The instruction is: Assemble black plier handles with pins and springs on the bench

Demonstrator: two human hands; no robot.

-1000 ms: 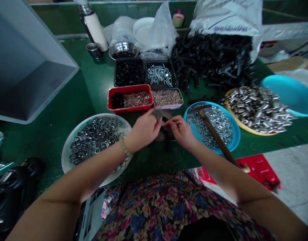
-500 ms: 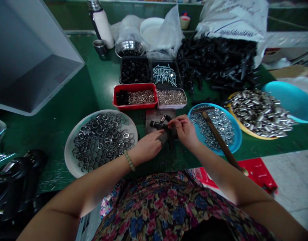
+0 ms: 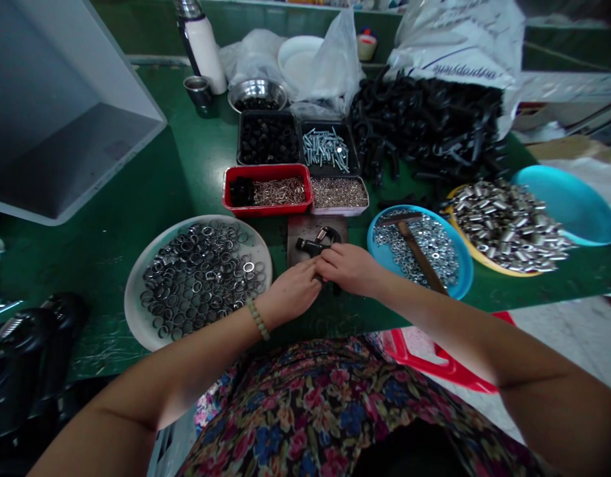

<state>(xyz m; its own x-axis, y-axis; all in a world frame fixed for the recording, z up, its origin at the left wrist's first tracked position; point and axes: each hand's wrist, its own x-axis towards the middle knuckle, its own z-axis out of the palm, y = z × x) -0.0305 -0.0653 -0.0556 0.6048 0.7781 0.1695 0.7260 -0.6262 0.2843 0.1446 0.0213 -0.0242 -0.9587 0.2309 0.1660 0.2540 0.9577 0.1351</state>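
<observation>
Although many containers are crowded on it, a green workbench [image 3: 111, 245] is seen from above, and a large grey plastic bin [image 3: 57, 112] is placed at its left side. At the far edge, a white plastic sack [image 3: 454, 40] is lying open, and a heap of black curved parts [image 3: 425, 126] is spread in front of it. To the right, a yellow plate [image 3: 457, 193] is loaded with steel tubes [image 3: 507, 228], and a turquoise basin [image 3: 574, 205] is placed just beyond it. A white plate [image 3: 135, 311] filled with steel rings [image 3: 201, 278] is set left of the hands, while a blue plate [image 3: 464, 278] of steel washers [image 3: 429, 242] is set right of them, with a wooden-handled hammer [image 3: 419, 252] laid across the washers. A red tray [image 3: 266, 171] of small metal pins is placed straight ahead. A small black part [image 3: 310, 246] with a metal piece is lying on a dark flat plate [image 3: 298, 232], and its lower end is covered by the hands. The left hand [image 3: 290, 291] and the right hand [image 3: 348, 268] are brought close and touch each other over it, in a narrow position, but whether the part is firmly gripped cannot be told.
</observation>
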